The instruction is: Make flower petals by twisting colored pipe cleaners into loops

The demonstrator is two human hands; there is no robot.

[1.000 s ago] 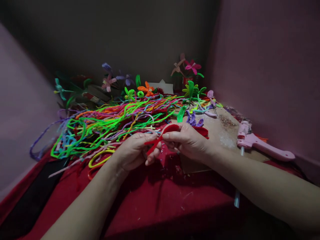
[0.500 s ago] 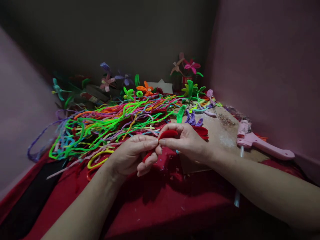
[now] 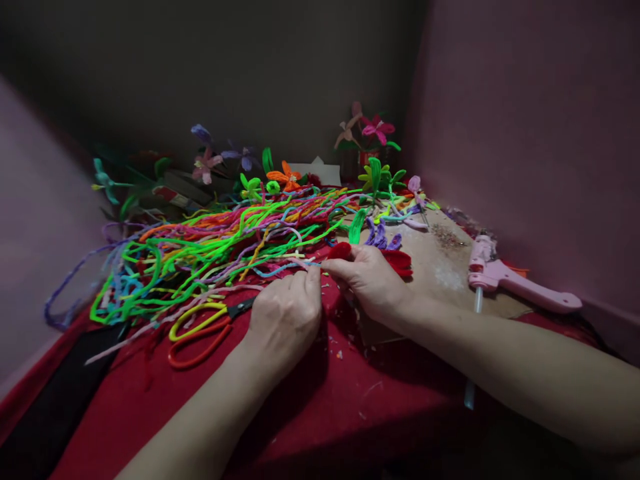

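Note:
My right hand (image 3: 370,277) pinches a red pipe-cleaner petal (image 3: 340,251) between thumb and fingers, its rounded loop showing above the thumb. My left hand (image 3: 287,310) is closed with its back turned up, fingertips meeting the right hand's at the petal's narrow end. That end is hidden by my fingers. More red fuzzy petals (image 3: 399,262) lie just behind my right hand on the cardboard. Left of my left hand, scissors (image 3: 200,333) with yellow and orange handles rest on the red cloth.
Loose coloured pipe cleaners (image 3: 215,240) are heaped at the left and middle. Finished fuzzy flowers (image 3: 285,176) stand behind them. On the right, a pink glue gun (image 3: 530,285) lies by the cardboard (image 3: 440,260). A black strap-like piece (image 3: 60,393) lies at the left edge.
My left hand has rolled over, from palm and fingers showing to a fist with its back up. The petal's lower ends have gone out of sight. More of the scissors shows.

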